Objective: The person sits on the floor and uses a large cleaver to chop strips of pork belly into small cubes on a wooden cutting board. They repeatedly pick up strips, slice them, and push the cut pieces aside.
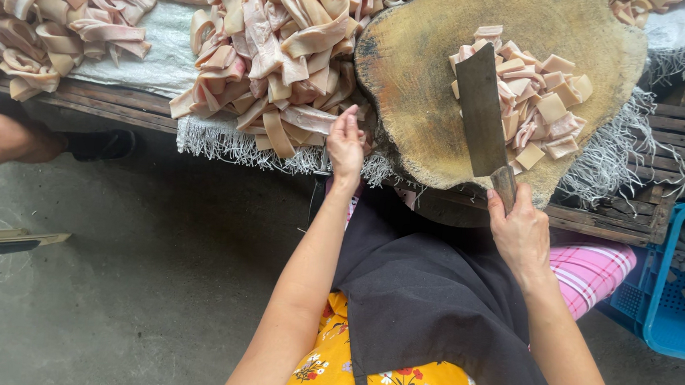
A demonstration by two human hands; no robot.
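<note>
Two hands worked at the bench's near edge. Left hand (346, 146) was loosely open, fingertips reaching into the pile of pork-skin strips (275, 59); I judged it was fetching another strip. Right hand (521, 233) gripped the cleaver (481, 110), which lay across cut pieces (538, 102) on the round chopping block (414, 85). Below lay concrete floor (135, 282); at right, a blue crate (684, 305).

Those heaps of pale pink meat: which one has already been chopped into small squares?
The heap on the round wooden block, beside the cleaver: its pieces are small squares. The pile by the left hand and the far-left pile are long strips.
</note>
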